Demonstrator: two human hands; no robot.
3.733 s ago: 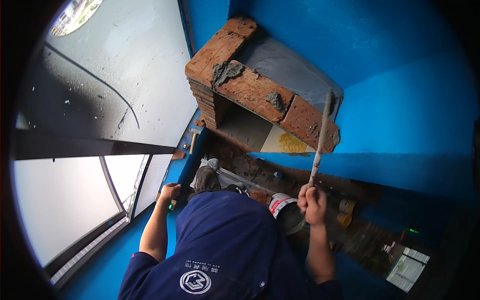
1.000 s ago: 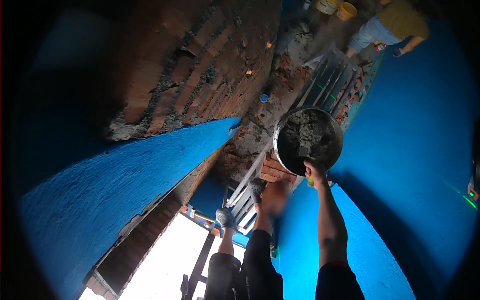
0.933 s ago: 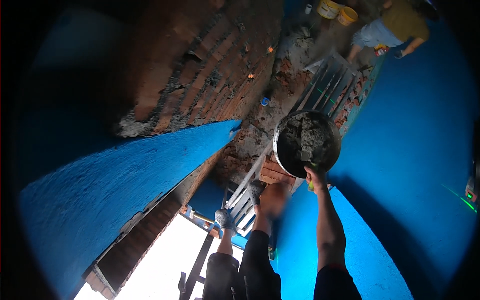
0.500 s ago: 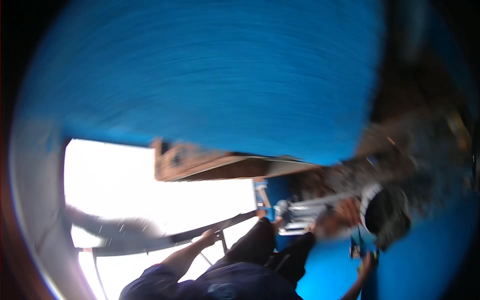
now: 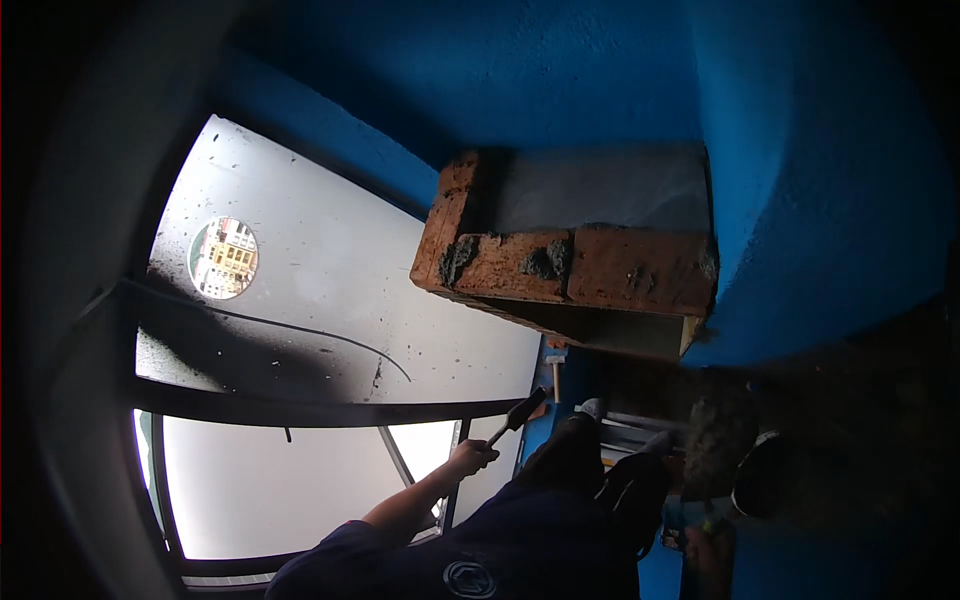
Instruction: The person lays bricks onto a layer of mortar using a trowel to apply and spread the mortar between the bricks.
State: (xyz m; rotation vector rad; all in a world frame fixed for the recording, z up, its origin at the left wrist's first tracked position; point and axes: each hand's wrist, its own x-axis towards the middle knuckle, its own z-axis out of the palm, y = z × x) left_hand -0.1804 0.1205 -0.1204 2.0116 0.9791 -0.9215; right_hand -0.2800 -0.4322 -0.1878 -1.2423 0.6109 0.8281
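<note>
Blue-painted walls (image 5: 600, 80) fill the upper and right parts of the view; the surface is rough, matte and uneven. The landmark is a brick ledge (image 5: 570, 265) that juts from the blue wall at centre.

Left of the brick ledge is a large pale window pane (image 5: 330, 290), speckled with dark spatter and crossed by a thin dark curved line. A round opening (image 5: 223, 258) in the pane, far left of the ledge, shows buildings outside. A dark frame bar (image 5: 300, 408) runs below the pane, lower than the ledge.

The ledge is red-orange brick, coarse and chipped, with grey mortar (image 5: 548, 260) in lumps on its front face. A smooth grey slab (image 5: 600, 190) lies on top of it.

Below the ledge is the person's own body: a dark navy shirt (image 5: 500, 550) and dark trousers. It blocks the floor beneath.

The left hand (image 5: 470, 458), below and left of the ledge, is closed around a dark handle; the trowel (image 5: 518, 412) angles up toward the underside of the ledge, well apart from the brick.

Below and right of the ledge, a dark round pan (image 5: 758, 475) sits in deep shadow, with a heap of grey mortar (image 5: 715, 440) just beside it. The right hand (image 5: 708, 545) is dim and blurred under the pan; I cannot tell its grip.
</note>
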